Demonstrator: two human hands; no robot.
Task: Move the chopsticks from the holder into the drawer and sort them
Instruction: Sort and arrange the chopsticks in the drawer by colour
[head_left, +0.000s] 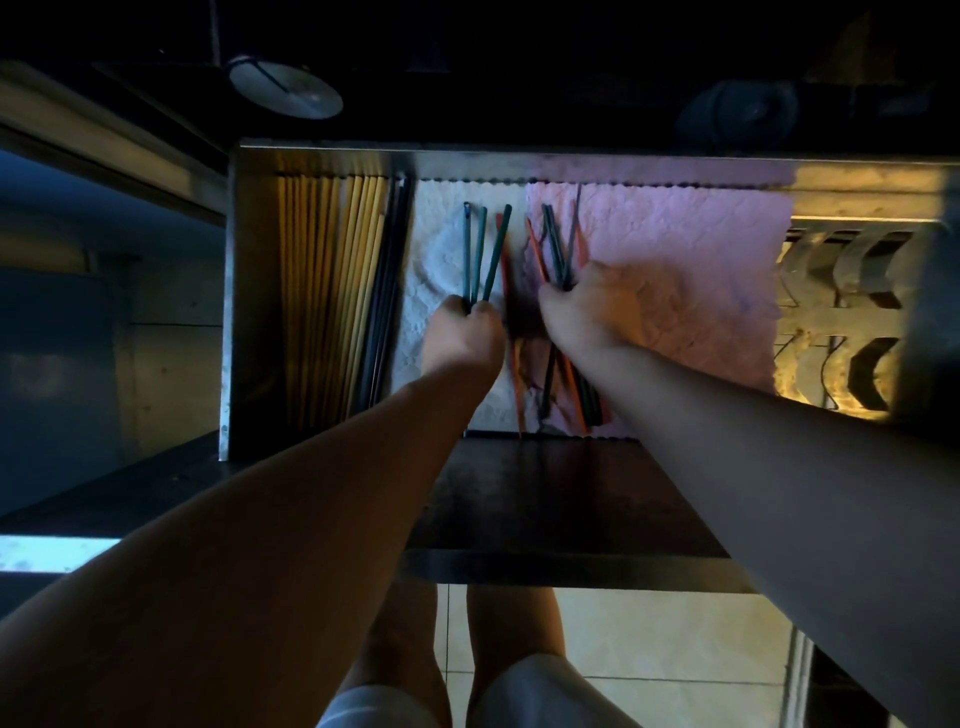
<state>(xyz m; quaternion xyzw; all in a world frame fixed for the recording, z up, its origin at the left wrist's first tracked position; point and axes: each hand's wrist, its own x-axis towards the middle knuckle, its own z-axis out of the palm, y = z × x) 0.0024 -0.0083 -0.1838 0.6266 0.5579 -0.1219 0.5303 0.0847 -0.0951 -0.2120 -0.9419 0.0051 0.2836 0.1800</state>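
from the head view, looking down into the open drawer (239, 312), both bare arms reach in over the dark front edge. the left hand (462, 338) is closed around a small bunch of green chopsticks (480, 254), their far ends fanning up over the white paper towel (431, 260) that lines the middle of the drawer. the right hand (587, 306) is clamped on a mixed bundle of chopsticks (558, 244), green, orange and a greyish one, held over the seam where the white towel meets the pink paper towel (701, 260). more loose chopsticks (566, 384), orange and dark, lie crossed under and between the wrists near the drawer's front. at the far left a row of yellow chopsticks (332, 270) lies neatly side by side, with a few dark chopsticks (387, 291) just beside them; at the right sit metal spoons (841, 270), nested. the holder itself i cannot pick out in this dim light. it looks to me like the moving is done and the sorting by colour is under way, greens gathering in the left hand. the next move likely calls for teasing a green stick out of the right-hand bundle without letting the rest slip or scatter, then laying the greens down parallel, clear of the orange ones.
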